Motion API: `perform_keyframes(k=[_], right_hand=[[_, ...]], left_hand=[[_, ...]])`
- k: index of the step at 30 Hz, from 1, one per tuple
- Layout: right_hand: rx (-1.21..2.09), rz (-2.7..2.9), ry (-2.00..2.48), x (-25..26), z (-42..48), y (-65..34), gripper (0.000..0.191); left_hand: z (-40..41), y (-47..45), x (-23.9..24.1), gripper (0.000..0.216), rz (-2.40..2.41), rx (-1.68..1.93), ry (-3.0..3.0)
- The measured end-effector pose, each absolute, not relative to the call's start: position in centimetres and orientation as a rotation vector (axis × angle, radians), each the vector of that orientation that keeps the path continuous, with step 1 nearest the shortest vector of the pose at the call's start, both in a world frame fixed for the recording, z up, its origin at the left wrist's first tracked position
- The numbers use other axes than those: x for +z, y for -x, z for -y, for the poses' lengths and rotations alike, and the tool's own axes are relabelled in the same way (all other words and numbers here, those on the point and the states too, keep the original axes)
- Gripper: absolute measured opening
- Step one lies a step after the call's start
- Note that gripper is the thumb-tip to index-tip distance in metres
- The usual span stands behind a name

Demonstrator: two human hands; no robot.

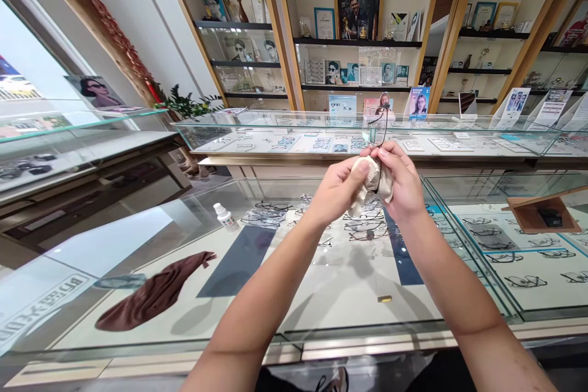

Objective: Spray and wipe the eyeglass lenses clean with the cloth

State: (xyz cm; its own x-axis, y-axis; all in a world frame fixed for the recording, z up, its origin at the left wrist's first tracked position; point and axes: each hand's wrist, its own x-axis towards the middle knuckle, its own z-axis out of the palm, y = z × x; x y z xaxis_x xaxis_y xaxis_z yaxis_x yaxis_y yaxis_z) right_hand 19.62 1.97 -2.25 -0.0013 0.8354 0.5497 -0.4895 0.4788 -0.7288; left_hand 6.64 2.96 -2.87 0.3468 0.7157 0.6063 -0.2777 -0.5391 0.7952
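One pair of glasses (377,133) is held up above the counter (340,303), partly wrapped in a pale cloth (371,179). The left hand (340,188) pinches the cloth; the right hand (404,182) seems to grip frame and cloth together, though the folds hide the exact contact. Down to the left, a white bottle (226,218) stands behind a brown cloth (154,293). Beyond, a showcase (303,143) displays more frames.

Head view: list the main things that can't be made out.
Head view, glasses: partly hidden by the pale cloth, left hand and right hand.
Head view, white bottle: its label is too small to read.
Head view, dark blue mat: partly behind the right forearm.
Head view, shoe: cut off by the bottom edge.
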Motion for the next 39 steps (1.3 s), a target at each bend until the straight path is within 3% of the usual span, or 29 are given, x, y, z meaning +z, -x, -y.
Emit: perform_keyframes(k=[7, 21, 30, 39], right_hand=[[1.105, 1.171, 0.401, -2.5, -2.4, -20.1, 0.024], [1.036, 1.104, 0.386, -3.0, -1.3, -17.5, 0.031], [1.003, 1.115, 0.506, -2.0, -2.7, -20.9, 0.022], [0.946, 1.435, 0.672, -0.8, -2.4, -24.1, 0.013]], left_hand=[[-3.4, -5.1, -2.6, 0.046, -0.374, 1.080, -1.615], [-3.0, -8.2, -4.1, 0.055, -0.522, 1.736, -1.546], [-4.1, -5.2, -2.7, 0.063, -0.481, 1.228, -1.782], [-6.2, -3.6, -3.1, 0.059, -0.587, 1.409, -1.413]])
